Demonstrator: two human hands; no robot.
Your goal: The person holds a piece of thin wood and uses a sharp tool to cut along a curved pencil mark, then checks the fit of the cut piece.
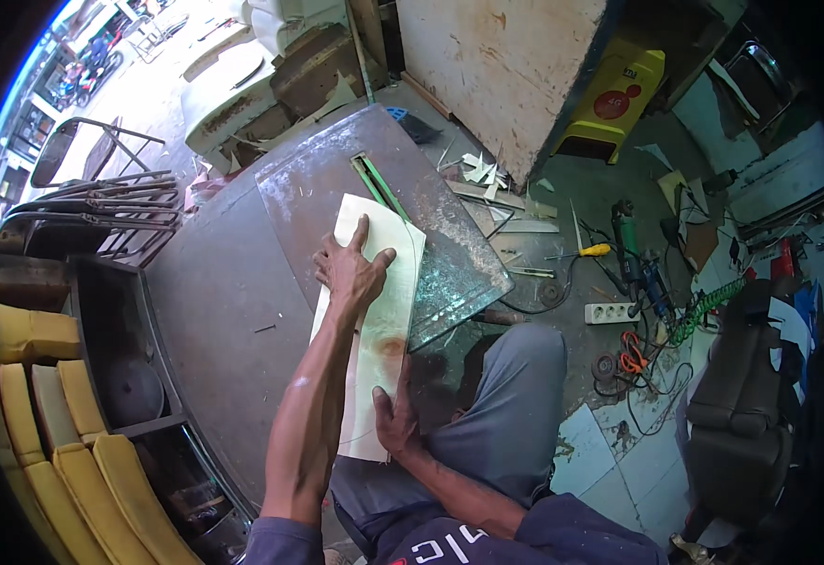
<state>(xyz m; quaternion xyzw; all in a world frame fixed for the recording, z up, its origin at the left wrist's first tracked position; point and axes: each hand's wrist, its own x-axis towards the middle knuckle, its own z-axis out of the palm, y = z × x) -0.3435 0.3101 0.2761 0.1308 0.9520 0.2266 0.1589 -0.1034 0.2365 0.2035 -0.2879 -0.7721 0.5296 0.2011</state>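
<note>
Leaving grey floor point(210, 282) open L of fingers of L hand point(351, 271), pale sheet point(382, 318) lies under 'em; metal plate point(450, 254) juts out R. L fingers spread flat; R hand point(398, 428) at sheet's R edge, can't tell if gripping.

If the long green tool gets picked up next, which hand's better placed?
Left, probably. The left hand rests spread on the pale sheet, fingertips near the long green tool. The right hand is at the sheet's near end, clearly farther off.
</note>
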